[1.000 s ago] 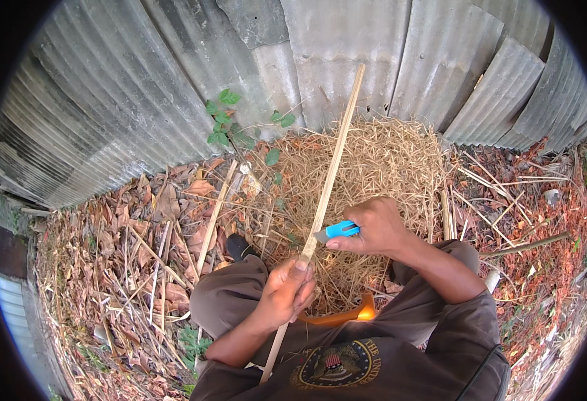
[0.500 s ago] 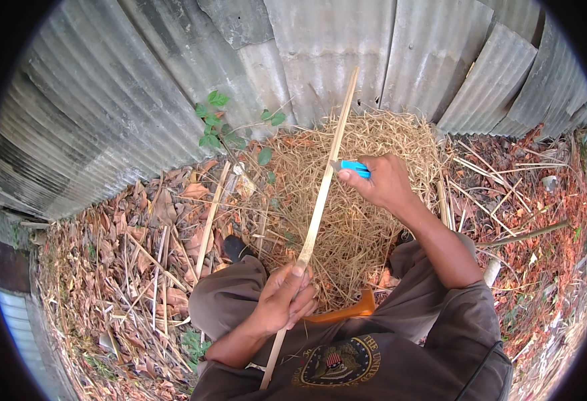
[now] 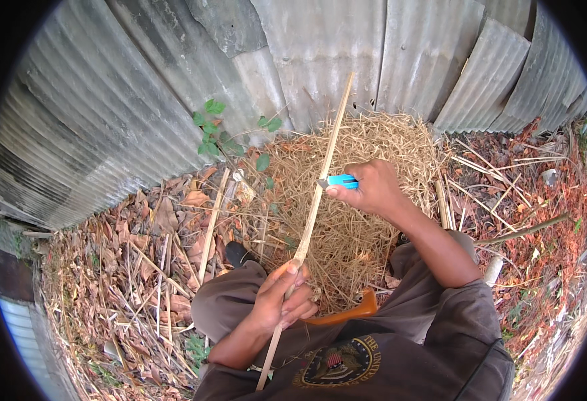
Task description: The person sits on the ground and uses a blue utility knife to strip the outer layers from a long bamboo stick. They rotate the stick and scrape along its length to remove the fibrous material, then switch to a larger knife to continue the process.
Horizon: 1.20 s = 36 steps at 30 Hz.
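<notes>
Since half a second ago the right hand (image 3: 372, 189) has drawn back down the stick (image 3: 313, 212) toward the body, the blue-handled knife (image 3: 340, 181) coming with it; a second ago it sat lower still, so the blade is working up and down the same stretch.

Nearest: left hand (image 3: 281, 299) clenched around the lower part of the stick, just above the lap, thumb up along the shaft. The butt end runs down past the dark shirt. An orange curved object (image 3: 344, 313) lies across the lap beside that hand; I cannot tell what it is.

Middle: right hand closed on the knife, blade tip touching the stick's right edge about halfway up.

Far: the stick's tip rests toward the corrugated metal fence (image 3: 320, 60), over a heap of pale shavings (image 3: 367, 220) on the leaf-strewn ground. Other thin sticks (image 3: 213, 224) lie to the left.

Judgement: the size of the heap suggests much shaving is already done. This stick looks pale and evenly slim, so probably well along; the upper part beyond the blade is likely what remains.
</notes>
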Available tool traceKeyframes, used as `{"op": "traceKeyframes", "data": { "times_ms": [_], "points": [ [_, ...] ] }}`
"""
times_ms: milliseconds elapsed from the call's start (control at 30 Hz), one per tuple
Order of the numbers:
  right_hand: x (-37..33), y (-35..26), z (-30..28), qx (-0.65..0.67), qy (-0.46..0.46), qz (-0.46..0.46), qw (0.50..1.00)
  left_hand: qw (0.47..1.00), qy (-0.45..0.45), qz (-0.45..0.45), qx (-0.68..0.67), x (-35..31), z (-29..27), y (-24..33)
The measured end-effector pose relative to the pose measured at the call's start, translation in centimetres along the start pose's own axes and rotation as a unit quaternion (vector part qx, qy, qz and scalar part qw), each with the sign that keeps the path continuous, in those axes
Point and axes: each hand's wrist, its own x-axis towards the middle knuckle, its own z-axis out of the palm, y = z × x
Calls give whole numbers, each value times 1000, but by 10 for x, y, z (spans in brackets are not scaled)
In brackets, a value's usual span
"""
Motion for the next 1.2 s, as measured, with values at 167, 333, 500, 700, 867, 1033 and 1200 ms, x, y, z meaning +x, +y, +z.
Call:
{"op": "traceKeyframes", "data": {
  "times_ms": [167, 333, 500, 700, 867, 1033, 1200],
  "points": [
    [12, 27, -11, 40, 15, 139, 989, 998, -39, -35, -27, -3, 4, -5],
    [-16, -15, -1, 17, 26, -47, 998, 999, -13, -13, -26, -4, -1, -2],
    [9, 26, -27, -106, 66, -2, 992, 997, -67, -34, -24, -6, -2, -5],
    [44, 97, -48, -68, 123, 229, 963, 995, -60, -80, -10, -9, 1, -9],
    [37, 162, -74, -10, 190, 410, 892, 994, -48, -74, 62, -18, 6, -13],
    [23, 93, -60, -34, 45, 310, 949, 968, 93, 67, 223, -6, -1, -7],
    [-31, -34, -2, 20, -69, -92, 993, 964, 89, 93, 232, 2, -3, -6]
  ]
}}
